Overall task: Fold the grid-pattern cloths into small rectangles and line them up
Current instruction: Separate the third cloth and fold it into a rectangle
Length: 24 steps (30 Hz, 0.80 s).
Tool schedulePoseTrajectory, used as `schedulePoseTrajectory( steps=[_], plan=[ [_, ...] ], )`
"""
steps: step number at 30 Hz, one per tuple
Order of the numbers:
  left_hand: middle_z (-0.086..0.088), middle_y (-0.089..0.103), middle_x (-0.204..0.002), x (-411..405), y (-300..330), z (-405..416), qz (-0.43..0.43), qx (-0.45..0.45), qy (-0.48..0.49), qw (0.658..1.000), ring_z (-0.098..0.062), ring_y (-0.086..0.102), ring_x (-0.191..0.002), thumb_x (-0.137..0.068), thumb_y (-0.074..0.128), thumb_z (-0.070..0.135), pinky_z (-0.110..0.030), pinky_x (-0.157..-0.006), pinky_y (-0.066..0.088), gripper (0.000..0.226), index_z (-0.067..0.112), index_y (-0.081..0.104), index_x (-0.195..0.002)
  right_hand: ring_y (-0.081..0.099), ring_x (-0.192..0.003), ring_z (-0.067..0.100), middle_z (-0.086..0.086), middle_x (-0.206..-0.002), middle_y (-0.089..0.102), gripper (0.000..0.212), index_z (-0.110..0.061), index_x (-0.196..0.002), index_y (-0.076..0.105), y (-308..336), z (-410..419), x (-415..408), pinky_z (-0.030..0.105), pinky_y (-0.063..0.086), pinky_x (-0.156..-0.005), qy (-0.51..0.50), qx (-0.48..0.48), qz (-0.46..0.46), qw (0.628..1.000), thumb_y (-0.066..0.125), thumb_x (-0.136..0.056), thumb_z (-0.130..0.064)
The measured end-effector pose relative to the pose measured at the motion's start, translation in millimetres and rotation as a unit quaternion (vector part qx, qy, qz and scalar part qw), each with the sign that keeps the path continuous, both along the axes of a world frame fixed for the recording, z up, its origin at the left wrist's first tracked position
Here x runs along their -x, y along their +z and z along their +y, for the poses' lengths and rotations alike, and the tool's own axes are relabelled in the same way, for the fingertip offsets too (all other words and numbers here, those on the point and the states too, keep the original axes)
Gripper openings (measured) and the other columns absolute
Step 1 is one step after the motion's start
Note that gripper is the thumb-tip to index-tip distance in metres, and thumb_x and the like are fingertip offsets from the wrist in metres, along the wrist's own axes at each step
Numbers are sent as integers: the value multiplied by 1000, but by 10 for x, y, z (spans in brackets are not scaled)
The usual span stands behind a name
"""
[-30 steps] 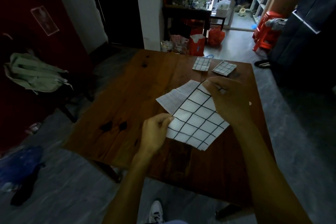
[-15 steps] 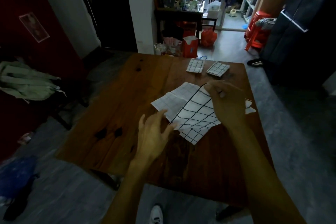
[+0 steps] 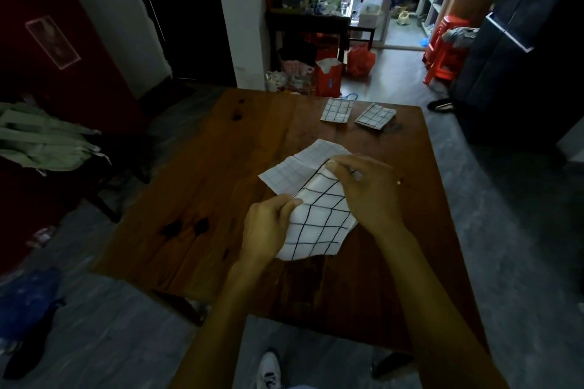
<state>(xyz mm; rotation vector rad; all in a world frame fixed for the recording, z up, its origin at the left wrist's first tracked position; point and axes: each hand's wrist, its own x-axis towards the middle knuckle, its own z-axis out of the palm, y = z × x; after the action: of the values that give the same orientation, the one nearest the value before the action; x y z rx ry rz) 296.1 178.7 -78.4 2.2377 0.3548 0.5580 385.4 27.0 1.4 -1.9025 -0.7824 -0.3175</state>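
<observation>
A white cloth with a bold black grid (image 3: 317, 224) is held just above the middle of the wooden table (image 3: 202, 205), partly folded over. My left hand (image 3: 268, 230) grips its near left edge. My right hand (image 3: 366, 193) pinches its far right part. Under it lies a flat white cloth with a fine grid (image 3: 297, 166), unfolded. Two folded grid cloths rest side by side at the table's far edge, the left folded cloth (image 3: 337, 110) and the right folded cloth (image 3: 375, 116).
A green bag (image 3: 44, 139) sits on a dark chair at the left. Beyond the table stand a red paper bag (image 3: 328, 77), a cluttered dark side table (image 3: 309, 19) and red stools (image 3: 442, 44). A dark cabinet (image 3: 531, 41) rises at the right. My shoe (image 3: 268, 369) shows below.
My left hand let go of the bold-grid cloth, then took hold of its near edge again. The cloth went from lying spread out to being folded narrower between both hands.
</observation>
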Motion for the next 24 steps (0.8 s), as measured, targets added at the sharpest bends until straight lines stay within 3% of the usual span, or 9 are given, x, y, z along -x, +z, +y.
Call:
schedulePoseTrajectory(
  steps=[3,7,12,14,16,19,21,24],
  plan=[
    [14,67,-100,74,-13,21,29,19,19,999,0,59,-93,-96,51,23,-22,-83,50,18,24,68,-102,65,-83,8,-5,-90,72,12,-19,-90,74,102,-86,-117,29,52,-81,-34,-18,19,999,63,-91,-20],
    [11,67,-103,38,46,-5,34,12,41,999,0,58,-91,-96,51,23,-21,-82,49,19,23,67,-106,65,-86,10,-5,-90,71,13,-17,-92,74,114,-87,-204,35,53,-83,-23,-28,16,999,62,-91,-22],
    [9,66,-81,-16,227,-106,-4,73,-7,997,-4,61,-74,-92,59,36,-22,-65,53,17,22,67,-96,64,-85,7,-10,-88,68,11,-21,-90,72,98,-102,-201,19,48,-80,-53,-75,5,996,62,-91,-19],
    [13,68,-88,-76,298,-142,-20,100,-25,995,2,63,-81,-91,62,33,-15,-68,52,16,21,68,-99,63,-85,4,-10,-89,68,11,-20,-91,73,86,-103,-183,20,48,-80,-57,-79,13,995,62,-91,-19],
    [13,68,-90,-167,305,-122,-30,69,-21,997,6,62,-82,-91,63,27,-12,-70,51,15,17,68,-100,63,-88,3,-7,-93,70,12,-17,-94,73,63,-94,-163,22,50,-82,-54,-78,20,995,62,-91,-19],
    [3,68,-77,-275,268,-84,-40,22,14,999,-5,62,-72,-91,63,26,-21,-62,51,16,11,67,-88,64,-93,5,-4,-97,71,13,-15,-98,74,35,-97,-126,26,51,-87,-52,-102,35,993,64,-90,-19],
    [5,66,-75,-311,269,-78,-36,31,43,998,-3,61,-70,-91,62,28,-23,-61,51,17,13,67,-86,65,-94,5,-5,-97,71,12,-16,-98,73,54,-108,-76,25,51,-87,-40,-110,48,992,64,-90,-19],
    [3,66,-75,-347,305,-70,-44,59,73,995,-5,61,-70,-92,61,28,-25,-60,50,18,12,65,-84,66,-84,9,-4,-87,72,12,-16,-89,74,98,-133,-21,25,53,-77,9,-70,74,995,64,-90,-21]
  ],
)
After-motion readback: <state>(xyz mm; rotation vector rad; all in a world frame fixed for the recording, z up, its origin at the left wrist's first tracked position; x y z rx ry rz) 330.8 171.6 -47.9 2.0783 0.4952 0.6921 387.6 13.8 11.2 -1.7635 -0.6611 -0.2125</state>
